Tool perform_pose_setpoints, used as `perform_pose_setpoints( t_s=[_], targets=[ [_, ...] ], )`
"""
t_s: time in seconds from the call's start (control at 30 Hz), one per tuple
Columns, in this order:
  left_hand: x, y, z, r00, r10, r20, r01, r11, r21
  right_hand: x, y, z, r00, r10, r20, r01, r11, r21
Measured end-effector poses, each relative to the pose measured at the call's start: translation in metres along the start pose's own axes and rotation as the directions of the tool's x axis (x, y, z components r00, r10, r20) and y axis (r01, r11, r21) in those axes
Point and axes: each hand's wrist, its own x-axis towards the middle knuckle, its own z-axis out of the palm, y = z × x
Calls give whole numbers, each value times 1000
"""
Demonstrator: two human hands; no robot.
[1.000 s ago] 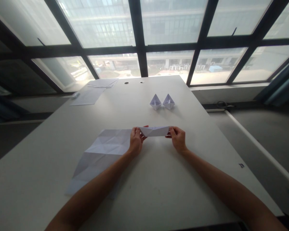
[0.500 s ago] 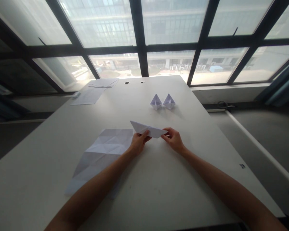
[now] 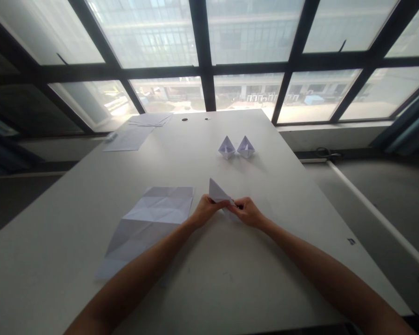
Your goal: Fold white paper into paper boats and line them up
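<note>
Between my two hands is a white paper boat (image 3: pixel 218 191), held just above the table with one pointed end up and away from me. My left hand (image 3: pixel 206 208) is closed on its left side, the thumb pressed along the paper. My right hand (image 3: pixel 248 212) pinches the nearer right part, its fingertips close to the left thumb. The fingers hide the middle of the boat. Farther off, two finished-looking paper boats, a left one (image 3: pixel 226 148) and a right one (image 3: pixel 245 147), stand side by side. A creased sheet of paper (image 3: pixel 153 214) lies left of my hands, partly under my left forearm.
The white table (image 3: pixel 282 274) reaches to the windows. Several flat paper sheets (image 3: pixel 125 140) lie at its far left. Two small round holes are near the far edge. A white pipe (image 3: pixel 377 209) runs along the floor at the right.
The held boat has turned from lying crosswise to pointing away from me. My left hand has moved right, and both hands are now close together at its middle.
</note>
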Motion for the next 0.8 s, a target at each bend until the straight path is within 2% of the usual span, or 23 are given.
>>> perform_pose_setpoints(
  t_s=[0.17,0.37,0.5,0.6,0.8],
  targets=[
    [-2,3,2,999,-15,-52,13,999,-42,0,-2,6,1000,7,19,-6,999,-52],
    [-1,2,2,998,-44,-50,36,990,-139,0,2,11,1000,11,2,-11,1000,15],
    [1,-1,0,994,-90,-55,75,969,-237,-1,-1,6,997,22,76,-21,1000,-13],
    [6,-2,-5,983,-124,-134,74,941,-330,-1,-5,1,990,32,137,-23,997,-68],
    [16,1,-13,929,-109,-355,-66,893,-445,-1,-11,-5,969,47,243,-19,993,-116]
  ],
)
